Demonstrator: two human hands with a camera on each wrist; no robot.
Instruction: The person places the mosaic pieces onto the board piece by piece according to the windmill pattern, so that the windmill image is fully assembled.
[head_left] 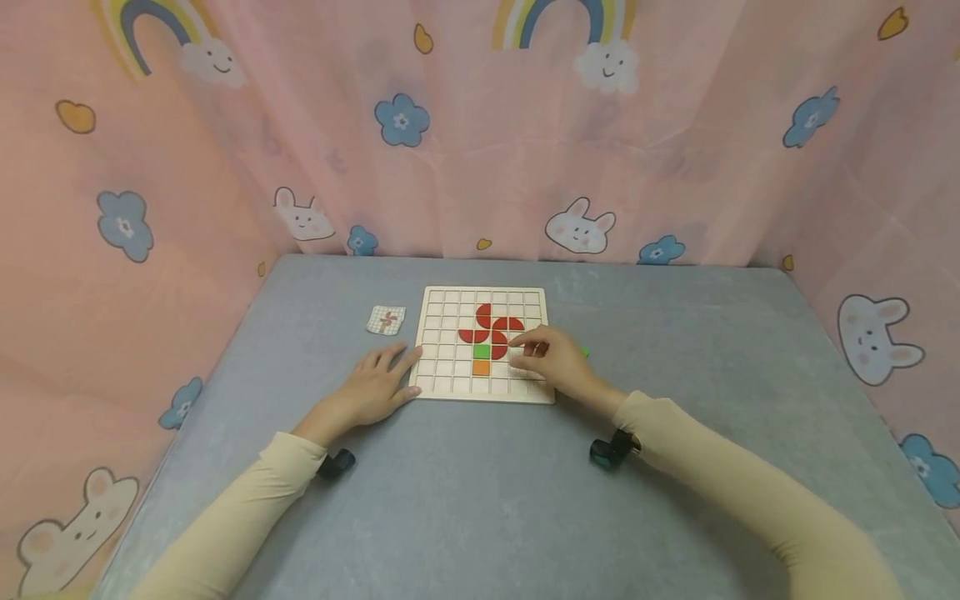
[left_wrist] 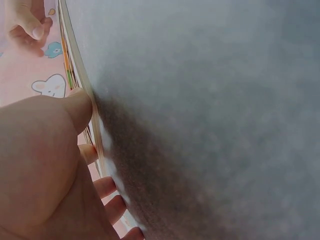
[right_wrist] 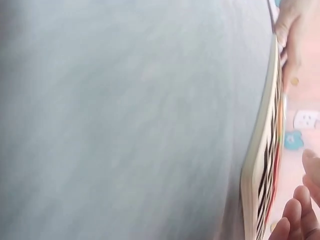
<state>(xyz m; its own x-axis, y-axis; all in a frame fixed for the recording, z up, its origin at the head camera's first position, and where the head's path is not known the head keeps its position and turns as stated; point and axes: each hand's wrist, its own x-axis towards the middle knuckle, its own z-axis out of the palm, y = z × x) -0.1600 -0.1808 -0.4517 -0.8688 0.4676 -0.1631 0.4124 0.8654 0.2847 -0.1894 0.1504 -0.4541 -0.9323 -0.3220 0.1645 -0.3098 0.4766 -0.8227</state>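
A light wooden grid board [head_left: 442,387] lies on the table. Several red rounded pieces [head_left: 483,317] form a pinwheel on it, with a green square [head_left: 482,352] and an orange square [head_left: 481,367] below. My left hand [head_left: 371,387] rests at the board's left edge, its fingers spread and the thumb touching the rim. Over the right part of the board hovers my right hand [head_left: 555,358], fingers bent, with a gap between thumb and forefinger beside the red pieces. In the right wrist view, no piece shows between its fingertips [right_wrist: 300,195].
A small card [head_left: 386,320] printed with a grid and a coloured pattern lies left of the board. Just past the right hand, a bit of something green [head_left: 585,352] shows on the grey table [head_left: 465,500]. A pink patterned curtain [head_left: 480,167] surrounds the table's back and sides.
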